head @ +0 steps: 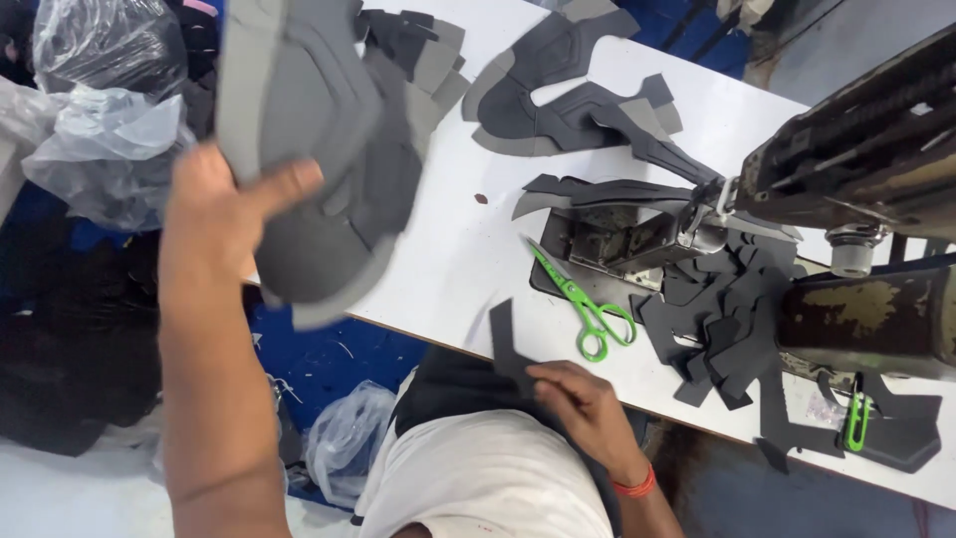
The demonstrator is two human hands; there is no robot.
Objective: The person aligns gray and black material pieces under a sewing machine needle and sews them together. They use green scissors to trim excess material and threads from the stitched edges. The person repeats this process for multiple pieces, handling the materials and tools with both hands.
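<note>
Left hand (214,214) was raised off the table's near-left corner, thumb clamped across a stack of grey shoe-upper panels (319,149), which we read as lifted clear of the white table (458,239) to pick from; motion blur hid how many layers. Right hand (588,403) sat at the table's near edge, fingers pinched on one dark cut strip (506,344), just short of the green scissors (588,304). Sewing machine (856,169) ran off frame right, and cut pieces hid its needle area.
</note>
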